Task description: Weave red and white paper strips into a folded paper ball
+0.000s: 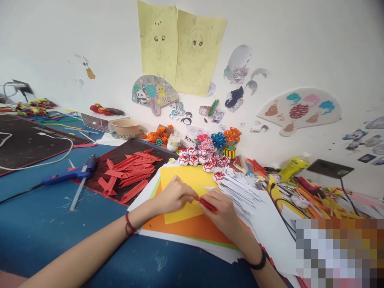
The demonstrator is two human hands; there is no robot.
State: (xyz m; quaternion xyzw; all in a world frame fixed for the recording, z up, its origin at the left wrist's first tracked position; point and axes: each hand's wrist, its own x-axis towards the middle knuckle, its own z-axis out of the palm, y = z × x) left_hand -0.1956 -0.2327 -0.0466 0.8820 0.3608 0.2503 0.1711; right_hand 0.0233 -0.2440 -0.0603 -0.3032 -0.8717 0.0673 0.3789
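Note:
Both hands meet over a yellow sheet (177, 218) that lies on orange, green and white paper. My right hand (222, 212) is closed around a small red folded paper strip (209, 205), partly hidden by the fingers. My left hand (175, 195) pinches at the strip's left end, its fingertips almost touching the right hand's. Left of the paper stack, many red folded paper strips (129, 170) are heaped on a dark mat (100, 170).
A blue glue gun (79, 173) lies at left with its cord. Behind the sheets stand red-and-white paper pieces (195, 157), paper flowers (219, 141) and a small jar (173, 142). White paper strips (240, 196) and a yellow bottle (294, 167) are at right.

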